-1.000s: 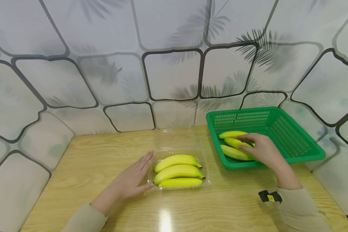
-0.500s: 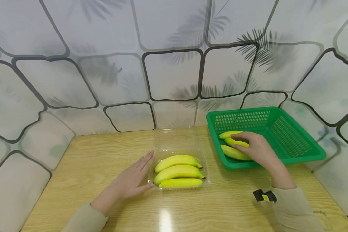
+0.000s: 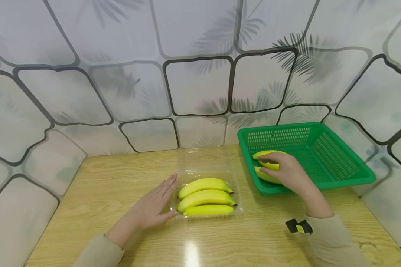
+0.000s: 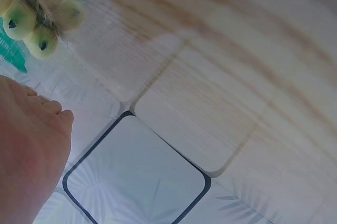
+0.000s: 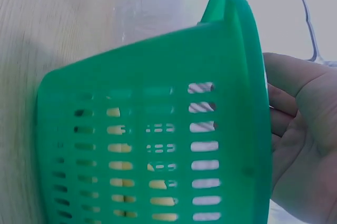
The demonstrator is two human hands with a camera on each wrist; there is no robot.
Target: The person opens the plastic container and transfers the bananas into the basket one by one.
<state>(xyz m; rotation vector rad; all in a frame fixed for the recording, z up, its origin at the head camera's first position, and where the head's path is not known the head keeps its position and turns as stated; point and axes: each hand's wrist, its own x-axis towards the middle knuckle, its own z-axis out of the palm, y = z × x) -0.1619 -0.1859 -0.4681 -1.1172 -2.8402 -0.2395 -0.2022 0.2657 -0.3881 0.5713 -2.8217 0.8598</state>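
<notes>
Three yellow bananas (image 3: pixel 205 199) lie side by side in a clear plastic clamshell box (image 3: pixel 238 200), its lid (image 3: pixel 204 159) folded back toward the wall. My left hand (image 3: pixel 147 207) lies flat with straight fingers at the box's left edge. The left wrist view shows part of that hand (image 4: pixel 31 145) and banana ends (image 4: pixel 39 42) through the clear plastic. Over several bananas (image 3: pixel 263 175) in the green basket (image 3: pixel 347 183) hovers my right hand (image 3: pixel 285 170), thumb and fingers spread apart around the middle one. In the right wrist view the basket wall (image 5: pixel 158 76) hides its fingertips.
The wooden table (image 3: pixel 120 170) meets a patterned wall covering (image 3: pixel 200 89) at the back and both sides. The basket's raised rim stands between the box and my right arm. A black tag with a yellow square (image 3: pixel 299 226) sits by the right cuff.
My right hand has moved left along the bananas in the basket, covering more of their left ends. My left hand, the box and its bananas have stayed put.
</notes>
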